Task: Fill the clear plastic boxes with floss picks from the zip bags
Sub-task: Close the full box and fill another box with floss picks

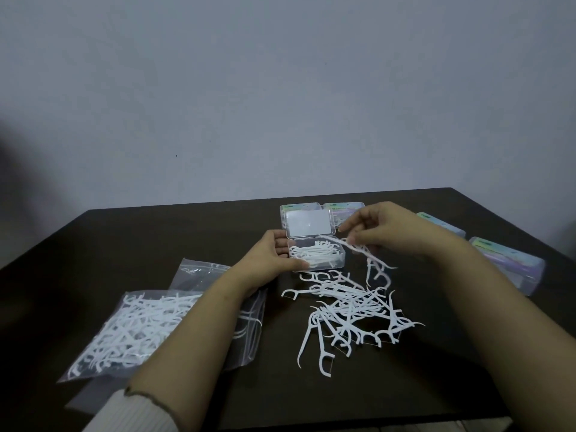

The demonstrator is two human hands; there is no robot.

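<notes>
At center frame we see our left hand (pixel 274 254) gripping the open clear plastic box (pixel 316 255), thin white floss picks (pixel 314 253) inside lying left-right, while our right hand (pixel 385 229) pinches picks above the loose pile (pixel 349 310), zip bags (pixel 140 332) lower left.

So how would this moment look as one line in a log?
left hand: holds open box | right hand: pinches floss picks | loose pile: on table

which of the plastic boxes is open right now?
The clear box that the left hand holds, lid raised, floss picks inside. The other boxes behind it and to the right are closed, with coloured labels.
</notes>
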